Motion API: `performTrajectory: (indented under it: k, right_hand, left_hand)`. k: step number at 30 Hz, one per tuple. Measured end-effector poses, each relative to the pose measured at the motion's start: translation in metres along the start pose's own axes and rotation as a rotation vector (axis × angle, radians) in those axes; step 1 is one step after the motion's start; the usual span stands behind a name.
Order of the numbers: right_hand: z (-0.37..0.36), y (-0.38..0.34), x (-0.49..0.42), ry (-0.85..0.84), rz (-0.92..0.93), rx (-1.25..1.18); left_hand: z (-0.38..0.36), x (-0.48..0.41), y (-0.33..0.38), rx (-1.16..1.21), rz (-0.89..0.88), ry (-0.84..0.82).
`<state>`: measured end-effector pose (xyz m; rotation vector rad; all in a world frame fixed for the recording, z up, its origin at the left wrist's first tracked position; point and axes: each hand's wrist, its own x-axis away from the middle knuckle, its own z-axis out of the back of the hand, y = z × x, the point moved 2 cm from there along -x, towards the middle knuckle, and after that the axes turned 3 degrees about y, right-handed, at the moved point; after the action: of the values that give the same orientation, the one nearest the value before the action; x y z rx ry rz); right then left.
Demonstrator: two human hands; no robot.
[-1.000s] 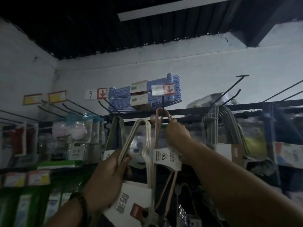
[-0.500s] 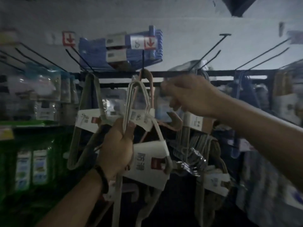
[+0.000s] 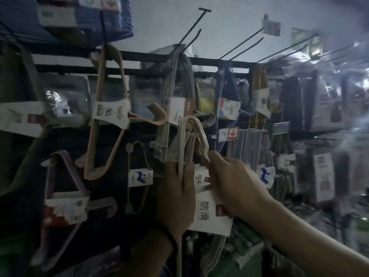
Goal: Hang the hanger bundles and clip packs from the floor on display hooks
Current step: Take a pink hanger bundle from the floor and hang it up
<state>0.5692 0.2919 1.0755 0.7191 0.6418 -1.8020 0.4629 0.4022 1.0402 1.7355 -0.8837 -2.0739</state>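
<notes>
My left hand (image 3: pixel 176 193) grips a bundle of white hangers (image 3: pixel 184 140) with a white paper label (image 3: pixel 211 215) printed in Chinese characters. My right hand (image 3: pixel 229 180) pinches the top of a second bundle with a curved pinkish-white hook (image 3: pixel 201 134), right beside the first. A pink hanger bundle (image 3: pixel 108 108) with a white label hangs from a black display hook (image 3: pixel 103 33) at upper left. A grey-white bundle (image 3: pixel 179 80) hangs on the neighbouring hook (image 3: pixel 191 31).
A black rail (image 3: pixel 199 62) carries several long bare hooks at upper right. Blue hangers (image 3: pixel 89 19) sit at top left. A purple hanger bundle (image 3: pixel 65 188) hangs lower left. Plastic-wrapped packs (image 3: pixel 329 100) fill the right side.
The view has dropped and shifted right. My right hand let go of the pink bundle, now hanging on its hook, and came down to the bundles held in my left hand.
</notes>
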Motion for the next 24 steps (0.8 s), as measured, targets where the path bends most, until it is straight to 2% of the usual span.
performTrajectory:
  k: [3,7,10,13,21,24]
  right_hand:
    - [-0.031,0.03,0.01,-0.011,-0.054,-0.041]
    - [-0.063,0.065,0.011,-0.052,-0.093,0.005]
    - [-0.077,0.09,0.003,-0.103,-0.097,-0.028]
    - [-0.089,0.112,-0.01,-0.079,-0.078,-0.042]
    - [-0.109,0.154,-0.022,0.198,0.049,-0.028]
    - [-0.12,0.168,-0.023,0.26,0.048,-0.08]
  left_hand:
    - [-0.023,0.013,-0.013,0.017,0.113,-0.093]
    - [-0.05,0.012,-0.039,-0.098,0.253,-0.269]
    - [-0.069,0.005,-0.054,-0.13,0.317,-0.29]
    - [-0.088,-0.001,-0.061,-0.087,0.342,-0.249]
    - [-0.121,-0.009,-0.071,-0.125,0.119,-0.13]
    - [-0.132,-0.011,-0.079,-0.137,0.123,-0.16]
